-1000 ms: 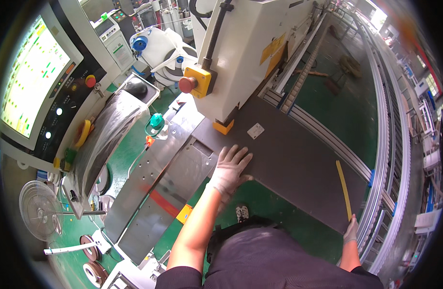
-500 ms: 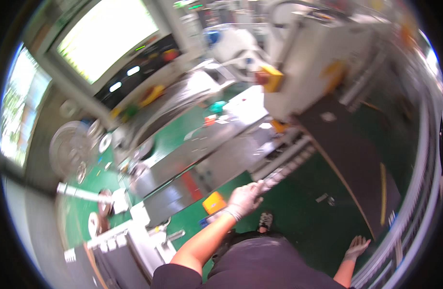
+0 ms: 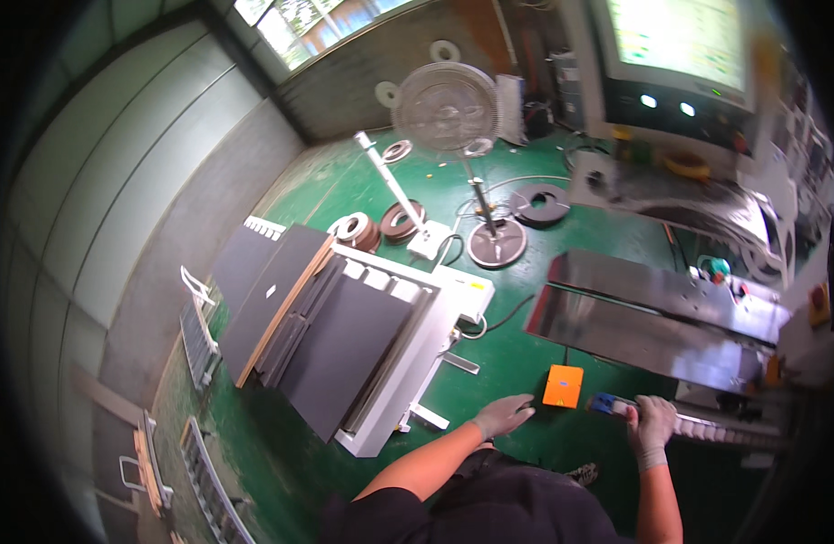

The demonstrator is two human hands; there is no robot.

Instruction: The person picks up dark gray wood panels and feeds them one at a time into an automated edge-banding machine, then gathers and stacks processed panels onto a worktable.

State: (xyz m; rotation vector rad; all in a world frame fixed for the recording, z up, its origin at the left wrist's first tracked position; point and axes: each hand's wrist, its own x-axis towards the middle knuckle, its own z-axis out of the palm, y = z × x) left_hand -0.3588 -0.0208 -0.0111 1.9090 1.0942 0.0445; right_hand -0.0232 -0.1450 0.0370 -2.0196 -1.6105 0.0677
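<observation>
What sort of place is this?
Likely a panel-processing workshop: stacked dark panels, brown coils on the green floor, and a lit control screen.

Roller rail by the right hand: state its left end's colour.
Blue left end, clearest in the head view.

Pale gloves (image 3: 653,437) cover both hands (image 3: 505,417); the short-sleeved top (image 3: 526,503) is dark

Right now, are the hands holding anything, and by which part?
The left hand is empty. The right hand is on the roller rail, near its blue end; whether it grips or merely rests there cannot be told.
</observation>
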